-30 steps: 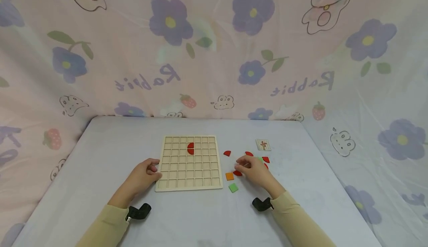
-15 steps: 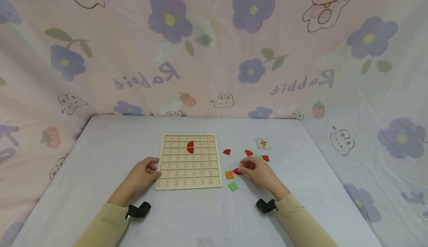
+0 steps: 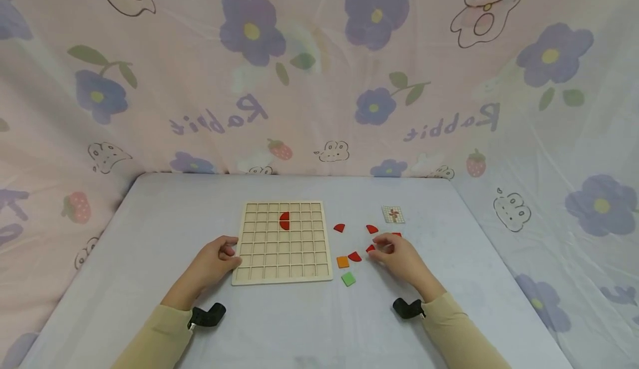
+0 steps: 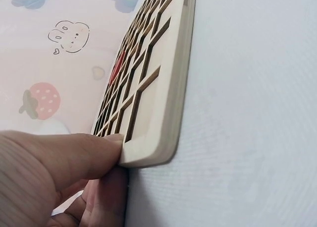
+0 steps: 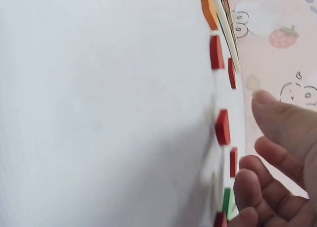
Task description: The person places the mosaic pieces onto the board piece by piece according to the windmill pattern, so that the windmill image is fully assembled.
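Note:
A wooden grid board (image 3: 282, 255) lies on the table with two red quarter-circle pieces (image 3: 284, 221) in its upper cells. My left hand (image 3: 213, 262) holds the board's left edge, the thumb on the frame near a corner in the left wrist view. My right hand (image 3: 399, 258) hovers over the loose pieces with thumb and fingers apart and nothing between them. By its fingertips in the head view is a red quarter-circle piece (image 3: 370, 248). In the right wrist view that red piece (image 5: 223, 127) lies on the table, with the thumb apart from it.
Loose red pieces (image 3: 354, 256), an orange square (image 3: 342, 262) and a green square (image 3: 348, 279) lie right of the board. A small pattern card (image 3: 393, 215) sits farther back. A green piece (image 5: 227, 202) shows below the right fingers. A printed curtain (image 3: 309, 80) hangs behind the table.
My right hand has moved right, away from the red piece beside the orange square, uncovering another red piece. The left hand and the board stay put.

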`<state>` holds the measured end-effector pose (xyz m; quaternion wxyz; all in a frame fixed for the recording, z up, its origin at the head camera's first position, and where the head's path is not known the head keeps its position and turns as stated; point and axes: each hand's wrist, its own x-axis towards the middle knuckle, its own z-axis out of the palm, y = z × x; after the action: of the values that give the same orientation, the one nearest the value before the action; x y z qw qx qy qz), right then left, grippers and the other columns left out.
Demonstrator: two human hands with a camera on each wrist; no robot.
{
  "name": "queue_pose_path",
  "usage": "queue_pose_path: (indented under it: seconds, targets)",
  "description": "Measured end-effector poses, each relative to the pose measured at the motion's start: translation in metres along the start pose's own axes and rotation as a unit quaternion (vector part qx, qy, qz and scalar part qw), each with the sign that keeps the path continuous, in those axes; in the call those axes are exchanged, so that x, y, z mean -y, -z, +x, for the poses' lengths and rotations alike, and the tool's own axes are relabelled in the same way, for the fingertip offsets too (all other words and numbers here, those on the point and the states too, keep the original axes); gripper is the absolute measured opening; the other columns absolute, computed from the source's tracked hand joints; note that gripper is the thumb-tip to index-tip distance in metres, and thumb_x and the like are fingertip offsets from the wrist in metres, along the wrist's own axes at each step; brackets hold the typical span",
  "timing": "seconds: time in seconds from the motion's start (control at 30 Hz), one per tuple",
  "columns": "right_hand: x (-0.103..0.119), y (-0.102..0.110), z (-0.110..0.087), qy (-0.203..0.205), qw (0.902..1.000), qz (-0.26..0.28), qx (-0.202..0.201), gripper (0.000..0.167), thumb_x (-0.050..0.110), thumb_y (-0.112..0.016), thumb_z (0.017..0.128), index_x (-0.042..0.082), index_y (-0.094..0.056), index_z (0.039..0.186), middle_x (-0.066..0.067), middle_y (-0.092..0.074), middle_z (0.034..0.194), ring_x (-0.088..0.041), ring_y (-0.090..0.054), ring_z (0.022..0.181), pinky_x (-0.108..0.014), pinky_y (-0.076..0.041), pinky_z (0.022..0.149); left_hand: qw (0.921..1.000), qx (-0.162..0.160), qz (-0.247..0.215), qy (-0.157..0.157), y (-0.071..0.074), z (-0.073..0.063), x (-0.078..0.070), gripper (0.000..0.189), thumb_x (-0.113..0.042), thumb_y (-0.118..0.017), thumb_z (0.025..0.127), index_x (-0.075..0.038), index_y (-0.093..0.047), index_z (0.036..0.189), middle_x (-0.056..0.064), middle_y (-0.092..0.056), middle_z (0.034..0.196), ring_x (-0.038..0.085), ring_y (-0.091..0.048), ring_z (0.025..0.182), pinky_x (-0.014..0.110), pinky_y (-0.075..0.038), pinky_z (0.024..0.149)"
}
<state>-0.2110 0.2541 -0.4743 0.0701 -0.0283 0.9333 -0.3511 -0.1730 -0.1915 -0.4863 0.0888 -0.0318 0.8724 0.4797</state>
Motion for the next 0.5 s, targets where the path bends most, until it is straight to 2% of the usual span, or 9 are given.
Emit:
queue_pose_path:
  seconds: [0.23,0.5]
  targets:
    - [-0.02,0.025,0.001,0.006,0.9999,0.012,-0.01,0.043,0.038,-0.075,0.084,0.013,-0.065,0.118,-0.002,-0.06,0.099,-0.019,-0.055,0.084,-0.033,-0.047,0.067,1.0,-0.004,0.002,0.005,0.0,-0.001,0.0,0.052,-0.009,-0.07,0.087,0.001,-0.05,0.134,0.01,-0.051,0.1,0.021,-0.049,0.084,0.031,-0.043,0.068]
    - [-0.043,0.042,0.007,-0.014,0.9994,0.024,-0.022,0.039,0.035,-0.072,0.088,0.014,-0.064,0.12,-0.002,-0.062,0.106,-0.021,-0.058,0.09,-0.035,-0.047,0.071,0.9999,-0.003,0.008,0.006,-0.001,0.001,-0.001,0.052,-0.01,-0.07,0.087,0.0,-0.05,0.134,0.009,-0.051,0.1,0.019,-0.049,0.084,0.029,-0.043,0.067]
